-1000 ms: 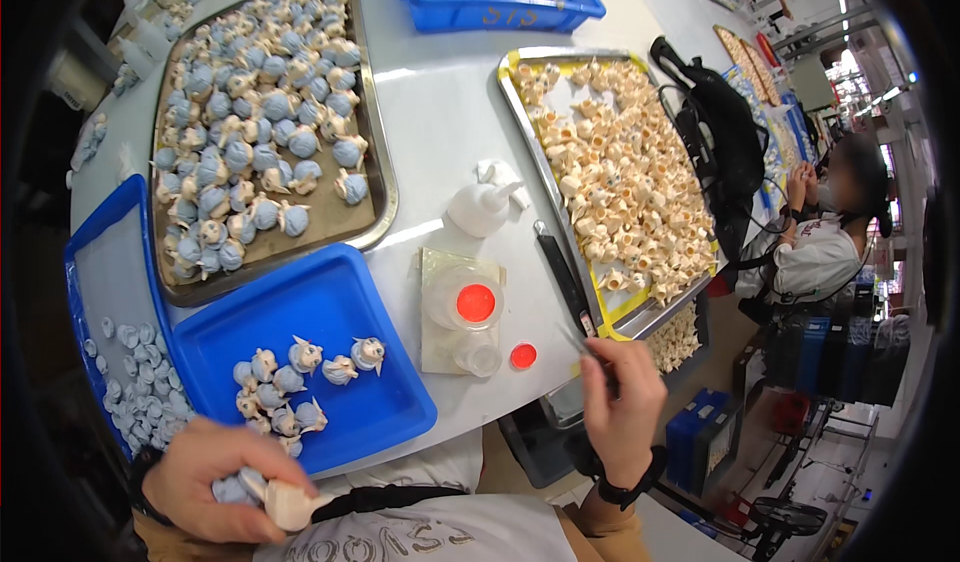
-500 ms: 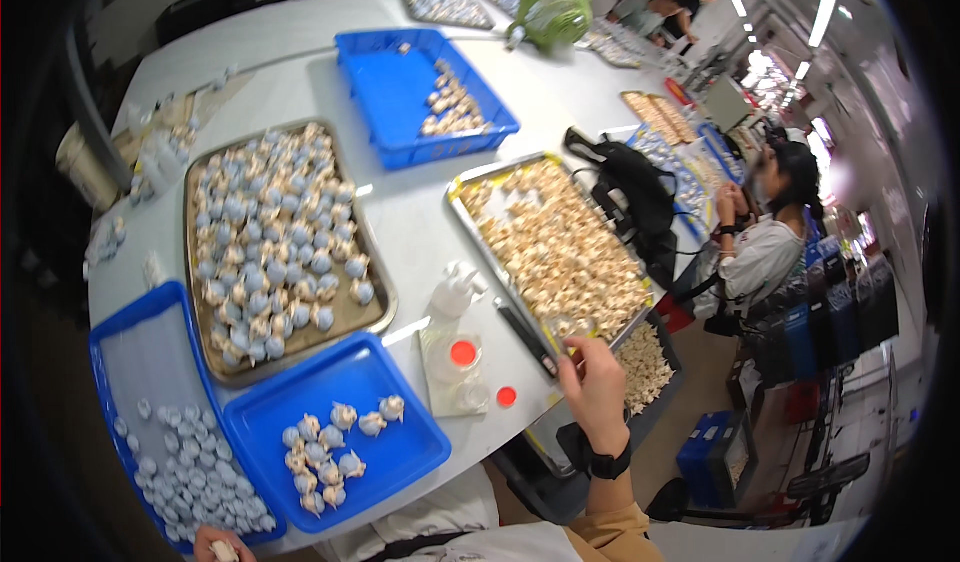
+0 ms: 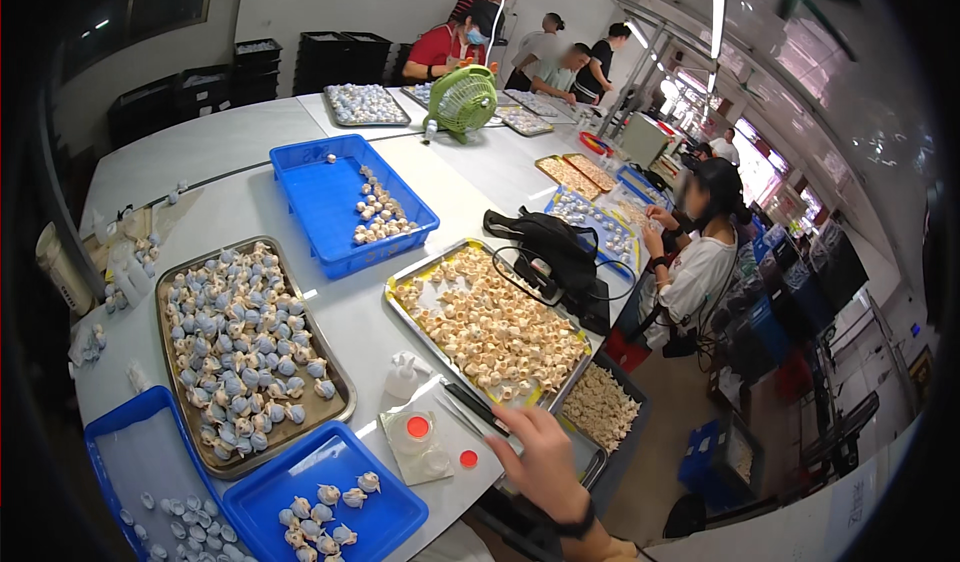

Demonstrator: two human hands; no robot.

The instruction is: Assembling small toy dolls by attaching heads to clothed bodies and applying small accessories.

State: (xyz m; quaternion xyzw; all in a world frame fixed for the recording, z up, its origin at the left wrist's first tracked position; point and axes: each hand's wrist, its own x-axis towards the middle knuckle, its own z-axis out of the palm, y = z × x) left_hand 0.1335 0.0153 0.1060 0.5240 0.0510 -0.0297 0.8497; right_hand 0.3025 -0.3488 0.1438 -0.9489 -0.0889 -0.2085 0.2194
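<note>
My right hand (image 3: 545,467) is at the front edge of the table, thumb and forefinger closing around the near end of a slim pair of tweezers (image 3: 465,417). Beside the tweezers is a dark, narrow tool (image 3: 474,405), and its near end is partly covered by my fingers. Just beyond lies a metal tray (image 3: 392,297) full of small cream, cup-like pieces (image 3: 500,327). A white pump bottle (image 3: 404,375) and a small clear jar with a red-orange centre (image 3: 417,428) stand left of the hand. My left hand is out of view.
To the left are a metal tray (image 3: 345,407) of blue-and-cream pieces and two blue trays (image 3: 400,507) (image 3: 100,442). A blue bin (image 3: 310,197), black bag (image 3: 545,237) and green fan (image 3: 465,100) stand farther back. A person (image 3: 700,262) works on the right.
My view has tilted up, showing more of the room. The right hand has moved from the tray's near corner to the tools. The left hand, holding a pale piece before, has left view.
</note>
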